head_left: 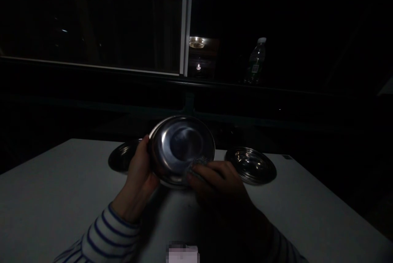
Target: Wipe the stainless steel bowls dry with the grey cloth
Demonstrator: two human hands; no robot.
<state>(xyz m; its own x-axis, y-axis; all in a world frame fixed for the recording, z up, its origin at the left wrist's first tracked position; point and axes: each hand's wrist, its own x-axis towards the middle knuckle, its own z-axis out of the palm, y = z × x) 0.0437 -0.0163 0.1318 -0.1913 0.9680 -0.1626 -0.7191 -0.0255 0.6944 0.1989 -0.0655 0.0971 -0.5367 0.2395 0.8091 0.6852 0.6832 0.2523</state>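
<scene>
A shiny metal bowl (181, 138) is held up over the white table, its outer base turned towards me. My left hand (139, 177) grips the bowl's left side, with the fingers hidden behind it. Against the lower right of the bowl, my right hand (216, 177) presses a grey metal scouring pad (198, 164). Its fingers are closed over the pad, which is partly covered. On the table, one metal dish (118, 158) lies behind my left wrist. A stack of metal dishes (251, 165) rests to the right of the held bowl.
The white table (61, 189) spans the foreground, with dark surroundings beyond its back edge. A clear plastic bottle (256, 62) with a white cap stands upright on a ledge by the window frame (186, 21). A pinkish pixelated patch is at the bottom middle.
</scene>
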